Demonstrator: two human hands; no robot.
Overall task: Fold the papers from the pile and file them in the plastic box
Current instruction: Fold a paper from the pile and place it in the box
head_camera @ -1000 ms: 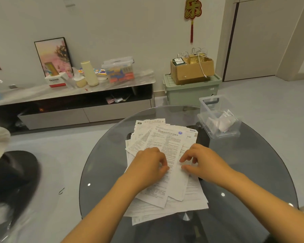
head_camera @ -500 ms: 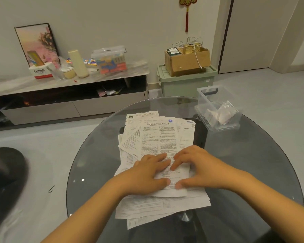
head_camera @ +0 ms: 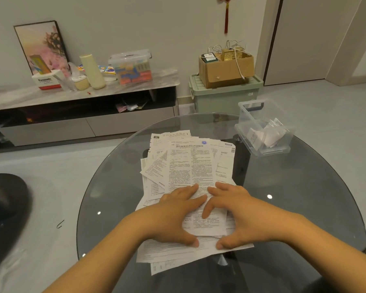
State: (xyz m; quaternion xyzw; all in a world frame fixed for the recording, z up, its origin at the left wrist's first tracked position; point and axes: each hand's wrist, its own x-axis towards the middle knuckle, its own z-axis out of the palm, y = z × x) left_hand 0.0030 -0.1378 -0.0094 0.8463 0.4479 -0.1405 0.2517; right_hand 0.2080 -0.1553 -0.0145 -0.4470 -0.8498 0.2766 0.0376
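At the near middle of the round glass table (head_camera: 304,208), my two hands lie flat on the top sheet (head_camera: 190,166) of a loose pile of printed papers (head_camera: 156,252). My left hand (head_camera: 173,216) presses its straight fingers onto the sheet's lower left part, thumb stretched along the sheet's near edge. My right hand (head_camera: 239,216) mirrors it on the lower right, fingers spread and flat, thumb tip close to the left thumb at the near edge. Neither hand curls round the paper; both lie open and only press on it. The top sheet is a leaflet with a printed Chinese heading and a small round blue emblem near its far edge, and it lies unfolded, running from my hands toward the table's far side. Other sheets fan out from under it to the left, to the right and toward me.

The clear plastic box (head_camera: 260,149) stands near the table's far right edge, well apart from the pile, lidless, with several folded papers (head_camera: 266,136) lying inside.

Beyond the table, a cardboard box (head_camera: 226,72) sits on a green storage bin (head_camera: 224,96) by the wall, and a low TV cabinet (head_camera: 51,127) to the left carries a framed picture (head_camera: 40,43) and a lidded clear container (head_camera: 131,66).
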